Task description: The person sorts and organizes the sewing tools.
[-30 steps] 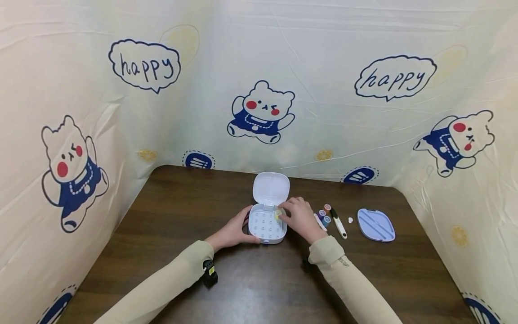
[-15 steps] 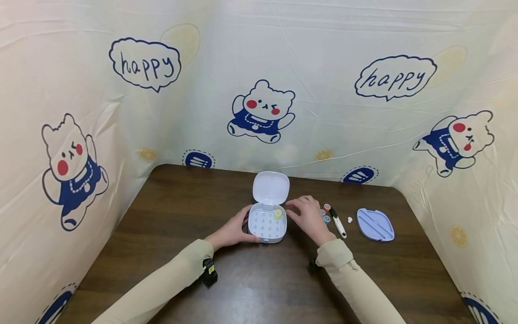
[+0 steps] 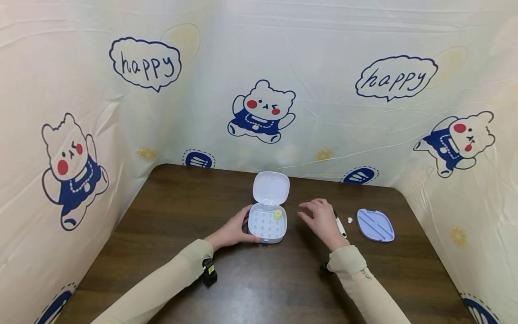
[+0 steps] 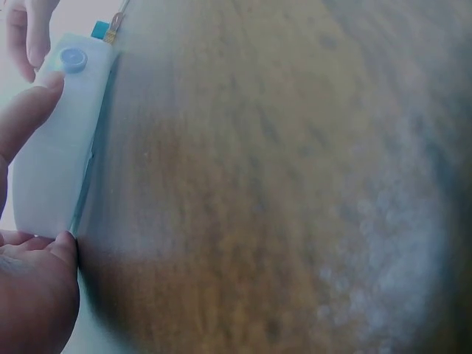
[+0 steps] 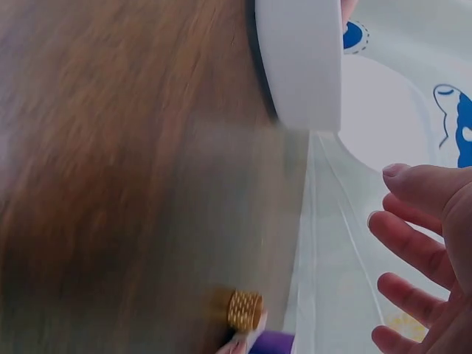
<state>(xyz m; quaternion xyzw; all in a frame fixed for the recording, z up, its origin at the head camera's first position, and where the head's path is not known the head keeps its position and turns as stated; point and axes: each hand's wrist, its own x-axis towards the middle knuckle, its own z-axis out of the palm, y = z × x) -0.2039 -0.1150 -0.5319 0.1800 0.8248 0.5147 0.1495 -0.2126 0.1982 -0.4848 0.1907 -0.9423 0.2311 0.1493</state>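
A white sewing box (image 3: pixel 267 236) stands on the table with its lid (image 3: pixel 271 188) raised. Rows of small pegs line its inside, and one yellow thread spool (image 3: pixel 278 214) stands at the back right corner. My left hand (image 3: pixel 231 230) grips the box's left side, thumb at the front near the round button (image 4: pixel 73 60). To the right of the box, my right hand (image 3: pixel 323 222) hovers with nothing in it, its fingers apart and loosely bent in the right wrist view. Below that hand, a gold thimble (image 5: pixel 245 310) and a purple spool (image 5: pixel 271 342) show.
Partly behind the right hand lies a slim black-and-white tool (image 3: pixel 341 227). Small white pieces (image 3: pixel 350 220) and a blue divided tray (image 3: pixel 375 225) lie farther right. A teal spool (image 4: pixel 99 29) appears beyond the box. Printed cloth (image 3: pixel 259 54) surrounds the brown table (image 3: pixel 182 198).
My right hand has let go of the yellow spool, which stays in the box, and has moved right toward the loose spools. The left hand has kept its hold on the box.
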